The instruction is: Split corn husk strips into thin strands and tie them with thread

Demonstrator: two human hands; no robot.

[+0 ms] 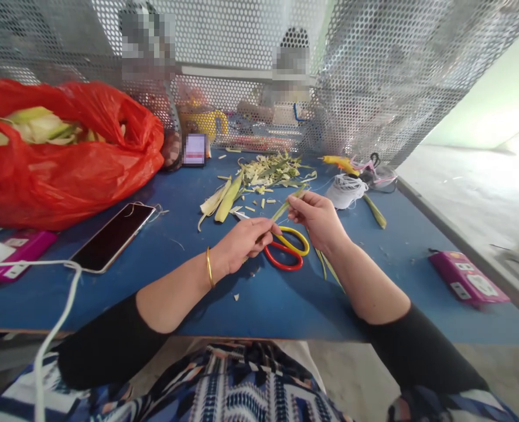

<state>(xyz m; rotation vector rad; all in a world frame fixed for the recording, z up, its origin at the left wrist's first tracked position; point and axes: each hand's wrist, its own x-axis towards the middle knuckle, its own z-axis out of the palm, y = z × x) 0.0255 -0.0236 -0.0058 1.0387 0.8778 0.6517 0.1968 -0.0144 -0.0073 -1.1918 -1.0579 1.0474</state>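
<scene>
My left hand (pixel 244 240) and my right hand (pixel 316 217) both pinch a thin green leaf strip (pixel 286 205) stretched between them above the blue table (pixel 251 293). The left hand wears a gold bangle and grips the strip's near end; the right holds the far end with fingers closed. Scissors with yellow and red handles (pixel 288 252) lie on the table just under the hands. More green strips (pixel 325 264) trail beneath my right wrist.
A red plastic bag (pixel 79 158) of leaves sits at the left, with a phone (pixel 112 236) and white cable beside it. Leaf scraps (pixel 263 173) and a white thread spool (pixel 347 190) lie farther back. Pink boxes (pixel 468 278) sit at both sides. A perforated metal screen (pixel 395 76) stands behind.
</scene>
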